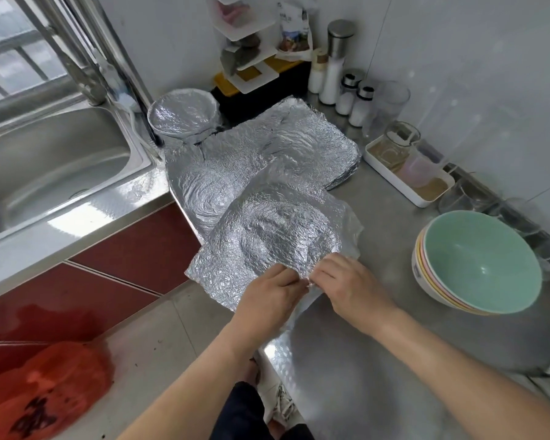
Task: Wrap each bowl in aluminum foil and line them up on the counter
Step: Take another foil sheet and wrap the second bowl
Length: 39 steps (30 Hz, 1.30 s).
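Figure: at 6 o'clock, the left hand and right hand meet, the fingertips of both pinching the near edge of a crinkled silver sheet of aluminium foil that partly overhangs the embossed stainless-steel counter. Likely hazards: opposed pulling may tear the thin sheet, and the overhanging part may slide floorward. At 3 o'clock rests a nested stack of unwrapped bowls, mint-green uppermost. Towards 12 o'clock lies a pile of further foil sheets; at 11 o'clock stands one foil-covered bowl, beside the steel sink at 9 o'clock. Glass condiment jars line the white wall at 1 o'clock
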Available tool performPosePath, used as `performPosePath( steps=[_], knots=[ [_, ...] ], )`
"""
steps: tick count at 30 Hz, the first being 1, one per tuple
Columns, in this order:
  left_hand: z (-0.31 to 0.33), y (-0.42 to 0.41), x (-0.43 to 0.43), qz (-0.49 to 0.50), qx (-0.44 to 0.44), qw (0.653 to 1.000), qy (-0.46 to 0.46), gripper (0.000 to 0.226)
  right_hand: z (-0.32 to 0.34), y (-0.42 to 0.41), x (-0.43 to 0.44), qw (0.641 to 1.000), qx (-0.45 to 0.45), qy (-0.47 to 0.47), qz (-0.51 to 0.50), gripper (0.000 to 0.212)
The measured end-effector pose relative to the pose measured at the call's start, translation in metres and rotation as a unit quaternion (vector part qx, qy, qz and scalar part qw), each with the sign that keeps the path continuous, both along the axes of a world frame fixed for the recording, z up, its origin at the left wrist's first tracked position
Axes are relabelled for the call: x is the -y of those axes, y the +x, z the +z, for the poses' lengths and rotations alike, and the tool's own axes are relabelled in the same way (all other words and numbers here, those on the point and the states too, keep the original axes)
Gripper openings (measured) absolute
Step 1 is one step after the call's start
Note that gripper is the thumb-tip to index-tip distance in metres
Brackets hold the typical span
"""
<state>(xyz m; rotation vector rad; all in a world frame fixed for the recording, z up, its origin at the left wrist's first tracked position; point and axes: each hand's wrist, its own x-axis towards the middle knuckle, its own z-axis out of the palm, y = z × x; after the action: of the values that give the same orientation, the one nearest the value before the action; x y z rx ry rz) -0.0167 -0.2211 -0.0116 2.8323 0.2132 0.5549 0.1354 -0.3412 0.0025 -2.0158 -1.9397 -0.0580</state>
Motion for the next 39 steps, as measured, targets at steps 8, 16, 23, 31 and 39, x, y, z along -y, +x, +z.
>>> performPosePath(
  steps=[8, 16, 23, 31, 39],
  knots=[
    [0.004, 0.013, 0.028, 0.060, 0.041, 0.993, -0.089, 0.024, 0.015, 0.022, 0.019, 1.000, -0.015, -0.006, -0.001, 0.015],
    [0.004, -0.008, 0.014, 0.057, 0.009, 0.992, -0.111, 0.027, -0.004, 0.004, 0.025, 0.997, -0.072, -0.028, 0.013, 0.027],
    [0.002, -0.007, 0.007, 0.012, 0.013, 0.998, -0.053, 0.024, -0.009, 0.002, 0.020, 0.998, -0.066, 0.009, -0.005, 0.018],
    [0.000, 0.002, 0.007, -0.002, 0.003, 1.000, -0.011, 0.023, -0.006, 0.015, 0.015, 0.999, -0.044, 0.023, 0.009, 0.031],
    [0.010, 0.000, 0.004, 0.024, 0.015, 1.000, -0.012, 0.026, 0.012, 0.021, 0.021, 0.999, -0.048, -0.003, -0.019, 0.016]
  ],
)
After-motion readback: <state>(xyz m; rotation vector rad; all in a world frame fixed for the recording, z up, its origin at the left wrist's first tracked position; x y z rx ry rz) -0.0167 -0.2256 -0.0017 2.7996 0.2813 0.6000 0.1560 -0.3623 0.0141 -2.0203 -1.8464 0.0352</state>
